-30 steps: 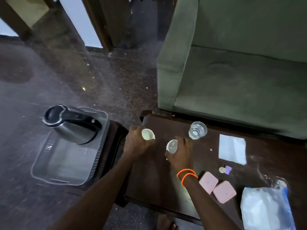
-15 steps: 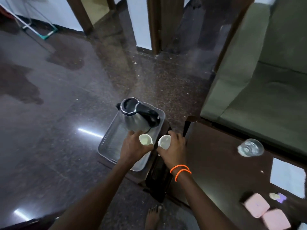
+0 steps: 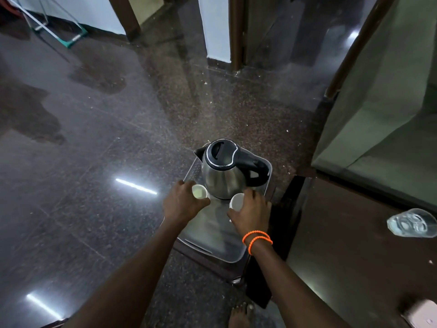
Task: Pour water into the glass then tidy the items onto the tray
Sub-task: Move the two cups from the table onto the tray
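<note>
A grey plastic tray (image 3: 224,252) rests on a low dark stool, with a steel kettle (image 3: 224,176) with a black lid and handle standing at its far end. My left hand (image 3: 182,204) grips a small white cup (image 3: 199,192) just left of the kettle, over the tray. My right hand (image 3: 250,211), with orange bands at the wrist, grips a second small white cup (image 3: 236,201) in front of the kettle. A clear glass (image 3: 412,223) holding water stands on the dark wooden table (image 3: 354,245) at the right edge.
A green sofa (image 3: 383,102) stands behind the table. A pink box (image 3: 423,316) lies at the table's near right corner. The polished dark floor spreads out to the left, with doorframes at the back. My bare foot (image 3: 241,313) shows below the stool.
Both hands lifted the two white cups off the table and carried them left over the tray, beside the kettle. The view swung left, so the glass now sits at the right edge.
</note>
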Tool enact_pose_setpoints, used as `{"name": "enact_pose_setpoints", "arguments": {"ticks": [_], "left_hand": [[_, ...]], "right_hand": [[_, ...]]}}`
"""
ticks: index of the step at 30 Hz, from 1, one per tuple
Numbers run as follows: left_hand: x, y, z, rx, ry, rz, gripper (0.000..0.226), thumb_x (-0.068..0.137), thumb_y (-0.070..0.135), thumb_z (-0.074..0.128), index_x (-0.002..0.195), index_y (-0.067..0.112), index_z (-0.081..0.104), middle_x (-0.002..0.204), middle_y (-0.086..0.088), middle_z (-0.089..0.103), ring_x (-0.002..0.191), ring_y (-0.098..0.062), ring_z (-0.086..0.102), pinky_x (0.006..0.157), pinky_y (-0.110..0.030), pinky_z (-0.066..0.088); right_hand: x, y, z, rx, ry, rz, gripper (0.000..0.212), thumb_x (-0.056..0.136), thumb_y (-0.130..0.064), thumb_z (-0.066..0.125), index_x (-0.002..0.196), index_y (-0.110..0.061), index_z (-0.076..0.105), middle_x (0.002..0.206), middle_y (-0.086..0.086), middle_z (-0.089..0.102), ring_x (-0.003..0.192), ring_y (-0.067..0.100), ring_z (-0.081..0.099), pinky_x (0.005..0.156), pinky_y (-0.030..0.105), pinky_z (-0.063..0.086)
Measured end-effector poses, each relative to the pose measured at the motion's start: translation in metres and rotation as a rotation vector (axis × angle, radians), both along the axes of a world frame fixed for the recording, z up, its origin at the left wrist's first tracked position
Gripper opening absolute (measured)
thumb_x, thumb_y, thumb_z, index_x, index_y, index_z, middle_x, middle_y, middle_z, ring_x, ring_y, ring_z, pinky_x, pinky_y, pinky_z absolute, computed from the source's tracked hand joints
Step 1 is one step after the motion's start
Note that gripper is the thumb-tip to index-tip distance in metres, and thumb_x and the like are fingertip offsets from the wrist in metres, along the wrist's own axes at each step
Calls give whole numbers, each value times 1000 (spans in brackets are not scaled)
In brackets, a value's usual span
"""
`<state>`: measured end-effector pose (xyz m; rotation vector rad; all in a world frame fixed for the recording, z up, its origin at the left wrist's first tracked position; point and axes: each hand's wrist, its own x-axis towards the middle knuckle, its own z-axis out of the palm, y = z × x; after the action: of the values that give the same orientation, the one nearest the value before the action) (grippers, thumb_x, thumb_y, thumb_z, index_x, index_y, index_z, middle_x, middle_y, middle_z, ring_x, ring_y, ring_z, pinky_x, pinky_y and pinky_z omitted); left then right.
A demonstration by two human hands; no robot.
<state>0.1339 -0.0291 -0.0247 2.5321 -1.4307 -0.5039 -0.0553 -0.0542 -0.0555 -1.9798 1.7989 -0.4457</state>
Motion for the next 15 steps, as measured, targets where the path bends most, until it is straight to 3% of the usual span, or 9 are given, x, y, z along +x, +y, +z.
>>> {"name": "enact_pose_setpoints", "arguments": {"ticks": [5, 15], "left_hand": [[7, -10, -14, 9, -36, -62, 67, 64, 62, 79, 122, 31, 68, 119, -1, 63, 108, -28, 67, 80, -44, 58], [15, -14, -24, -12, -84, -109, 66, 71, 53, 81, 127, 24, 61, 122, -3, 60, 117, -27, 59, 75, -41, 52]], "right_hand": [[-1, -8, -19, -21, 159, 12, 63, 54, -41, 77, 109, -19, 56, 103, 5, 67, 98, 31, 61, 81, 42, 38], [-5, -8, -28, -34, 117, 27, 61, 64, -47, 74, 112, -18, 52, 106, 3, 66, 104, 28, 61, 89, 44, 38]]}}
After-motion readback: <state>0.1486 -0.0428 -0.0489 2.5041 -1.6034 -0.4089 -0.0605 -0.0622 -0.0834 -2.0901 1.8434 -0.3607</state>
